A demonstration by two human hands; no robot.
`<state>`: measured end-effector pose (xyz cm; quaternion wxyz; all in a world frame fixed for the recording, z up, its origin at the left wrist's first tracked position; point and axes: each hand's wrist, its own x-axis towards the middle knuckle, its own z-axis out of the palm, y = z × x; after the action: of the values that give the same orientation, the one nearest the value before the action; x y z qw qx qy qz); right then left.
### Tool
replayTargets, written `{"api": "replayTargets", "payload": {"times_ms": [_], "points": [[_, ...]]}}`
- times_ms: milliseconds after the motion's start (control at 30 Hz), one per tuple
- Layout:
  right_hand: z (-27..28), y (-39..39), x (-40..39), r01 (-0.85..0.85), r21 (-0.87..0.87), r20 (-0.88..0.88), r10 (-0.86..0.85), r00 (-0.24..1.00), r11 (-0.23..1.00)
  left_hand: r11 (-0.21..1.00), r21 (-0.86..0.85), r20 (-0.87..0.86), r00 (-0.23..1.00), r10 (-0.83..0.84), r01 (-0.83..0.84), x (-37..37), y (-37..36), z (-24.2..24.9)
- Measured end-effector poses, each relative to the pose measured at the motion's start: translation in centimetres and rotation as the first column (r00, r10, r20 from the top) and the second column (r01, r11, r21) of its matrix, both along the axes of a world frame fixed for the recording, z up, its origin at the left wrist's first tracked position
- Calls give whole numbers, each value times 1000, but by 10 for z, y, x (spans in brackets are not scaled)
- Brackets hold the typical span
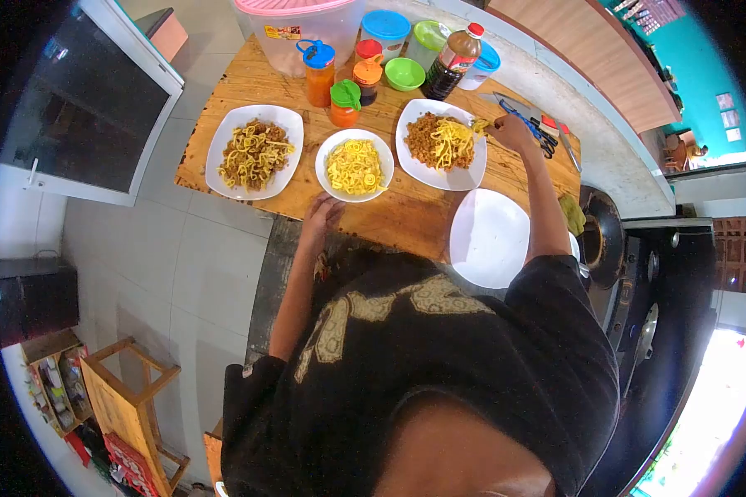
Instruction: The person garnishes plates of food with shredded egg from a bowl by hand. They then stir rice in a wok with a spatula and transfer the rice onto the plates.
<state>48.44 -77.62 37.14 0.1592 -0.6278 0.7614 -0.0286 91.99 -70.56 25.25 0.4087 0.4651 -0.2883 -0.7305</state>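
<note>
On the wooden table (373, 222), a white plate (215, 157) at the left holds brown food topped with yellow strips. Beside it is a white bowl (352, 196) of yellow strips. My left hand (324, 214) is at the table's edge, just below the bowl, fingers apart and holding nothing. A second white plate (460, 180) carries brown food and yellow strips. My right hand (512, 132) is closed at its right rim, around something too small to name, near some yellowish food. An empty white plate (489, 236) lies by my right forearm.
Orange sauce bottles (320, 87), a green bowl (404, 74), a dark sauce bottle (453, 65) and lidded tubs (385, 37) line the back. Scissors (545, 137) and a knife (569, 149) lie at the right, near a wok (601, 240). A wooden stool (133, 398) stands lower left.
</note>
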Motion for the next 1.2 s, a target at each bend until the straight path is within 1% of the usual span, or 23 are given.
{"api": "replayTargets", "payload": {"times_ms": [33, 133, 233, 300, 333, 400, 467, 567, 667, 767, 867, 967, 1000, 1100, 1200], "points": [[0, 1, 2, 0, 4, 15, 0, 1000, 1000, 1000, -7, -2, 1000, -3, 3, 0, 0, 0], [-10, -5, 10, -45, 24, -108, 47, 993, 999, 1000, -19, -10, 1000, -7, 7, 1, 0, 0], [-28, -18, 15, 33, -69, -139, -42, 989, 997, 1000, -9, -5, 1000, -5, 5, 1, 0, 4], [-36, -23, 20, 57, -2, -127, -57, 990, 998, 1000, -1, 12, 1000, -1, 1, 1, 0, 9], [-37, -26, 23, 67, 30, -123, -63, 990, 997, 1000, -15, -13, 1000, -11, 11, 2, -1, 3], [-38, -26, 32, 38, 24, -126, -35, 991, 999, 999, -43, -62, 998, -30, 28, 4, -2, -8], [-34, -23, 44, 20, 46, -147, -13, 989, 999, 999, -38, -61, 998, -17, 14, 4, -3, -12], [-21, -19, 65, 20, 49, -244, -7, 970, 999, 1000, -10, -44, 999, -5, 5, 4, -3, -13], [-29, -23, 66, 32, 52, -265, -17, 964, 998, 1000, -10, -30, 1000, -10, 10, 4, -3, -9], [-34, -27, 58, 51, -30, -164, -55, 985, 998, 1000, -12, -20, 1000, -24, 24, 3, -4, -4], [-10, -25, 62, 60, -1, -31, -60, 998, 998, 1000, -23, -46, 999, -18, 17, 4, -3, -6], [-23, -25, 52, 18, -156, -16, -21, 1000, 988, 999, -21, -44, 999, -27, 26, 4, -4, -6], [-23, -24, 49, 7, -168, 3, -7, 1000, 986, 999, -19, -36, 999, -31, 30, 4, -5, -4], [-26, -23, 42, 53, -236, 5, -53, 999, 970, 999, 4, -10, 999, -42, 42, 5, -5, 2], [-28, -20, 32, 67, -253, 25, -63, 998, 965, 1000, -12, -30, 999, -23, 23, 4, -4, 4]]}}
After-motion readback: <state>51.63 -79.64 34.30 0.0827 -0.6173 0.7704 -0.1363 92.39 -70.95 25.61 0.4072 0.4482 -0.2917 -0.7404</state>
